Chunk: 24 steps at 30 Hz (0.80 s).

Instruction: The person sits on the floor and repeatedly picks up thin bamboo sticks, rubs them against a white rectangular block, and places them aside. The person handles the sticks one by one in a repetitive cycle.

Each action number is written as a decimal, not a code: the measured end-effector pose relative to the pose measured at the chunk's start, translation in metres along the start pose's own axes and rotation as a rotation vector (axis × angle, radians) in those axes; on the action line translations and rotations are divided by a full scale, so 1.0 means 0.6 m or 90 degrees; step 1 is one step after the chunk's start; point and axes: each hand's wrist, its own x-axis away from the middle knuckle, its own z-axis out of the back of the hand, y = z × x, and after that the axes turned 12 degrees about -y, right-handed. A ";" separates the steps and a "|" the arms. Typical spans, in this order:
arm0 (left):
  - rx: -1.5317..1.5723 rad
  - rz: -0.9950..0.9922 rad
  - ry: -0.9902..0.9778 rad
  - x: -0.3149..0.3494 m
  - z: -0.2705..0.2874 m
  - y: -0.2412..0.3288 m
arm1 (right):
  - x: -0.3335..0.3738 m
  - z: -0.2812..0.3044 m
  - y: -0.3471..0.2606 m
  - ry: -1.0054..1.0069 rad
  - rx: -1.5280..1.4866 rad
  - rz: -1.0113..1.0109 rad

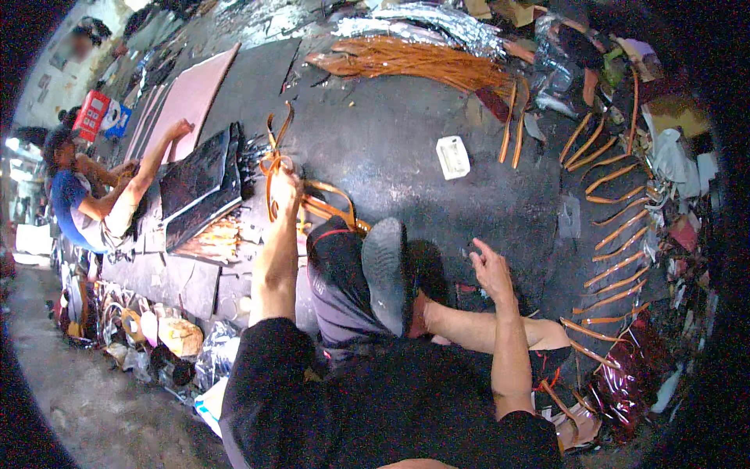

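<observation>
Clenched around a bunch of tan straps (273, 162), a person's left hand (287, 187) holds them above a dark work floor (391, 129), with loops showing on both sides of the fist. Far to the left of the grip sits a co-worker in a blue top (69, 207), one arm stretched toward a pink sheet (191, 98); a red box (92, 116) stands behind. Nearer, just left of the grip, lie stacked black sheets (205, 168). Right of the grip and nearer the wearer is a grey shoe sole (384, 273), while a heap of tan strips (414, 62) lies beyond the grip, to its right. Farther right rests a white card (453, 157). The right hand (491, 270) is released, index finger extended above the floor. Well apart, at far right, single tan strips (617, 238) lie in a curving row.
</observation>
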 end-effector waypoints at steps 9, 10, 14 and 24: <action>0.229 -0.183 -0.249 0.041 0.343 0.188 | -0.045 0.042 -0.176 -0.063 -0.134 0.164; 0.210 -0.252 -0.286 0.064 0.382 0.215 | -0.060 0.040 -0.225 -0.053 -0.139 0.240; 0.143 -0.451 -0.457 0.122 0.414 0.335 | -0.135 0.016 -0.382 0.128 0.014 0.510; 0.322 -0.424 -0.646 0.075 0.167 0.306 | -0.165 0.104 -0.138 -0.208 -0.232 0.293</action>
